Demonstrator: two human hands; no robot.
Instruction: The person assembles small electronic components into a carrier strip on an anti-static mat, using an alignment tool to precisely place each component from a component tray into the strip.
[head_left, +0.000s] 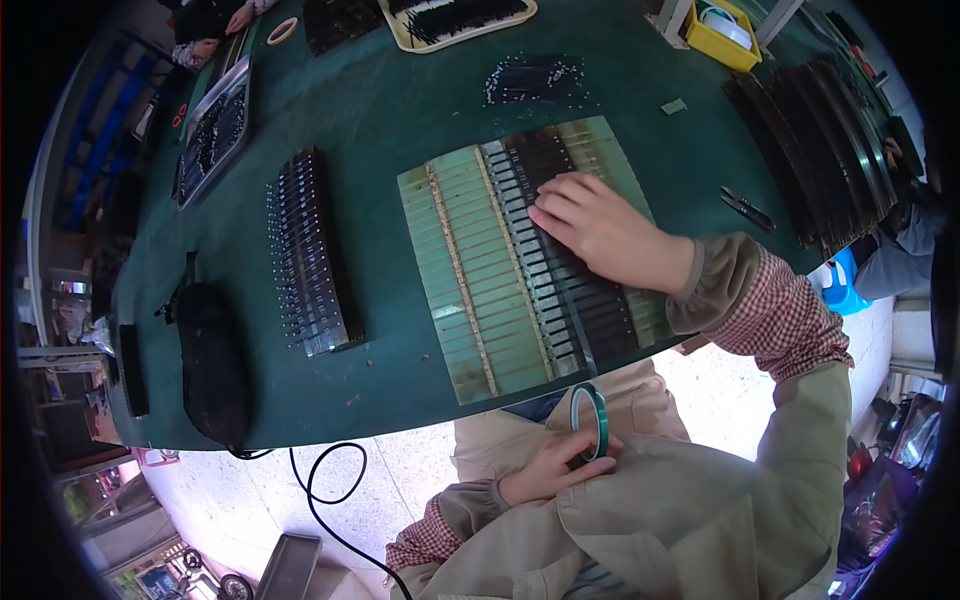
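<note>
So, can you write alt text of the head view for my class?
A person's right grip rests on dark strips on a pale green board; the left grip holds a roll of green tape near the table. Another set of dark strips lies to the left, a small black tool to the right.

Black pouch (213,365), yellow bin (714,44)

The pale-green slotted board (470,260) lay flat, dark strips (606,325) rowed toward its three o'clock; past its five o'clock edge, the green tape roll (603,425) stood upright, tape (582,335) running toward eleven.
</note>
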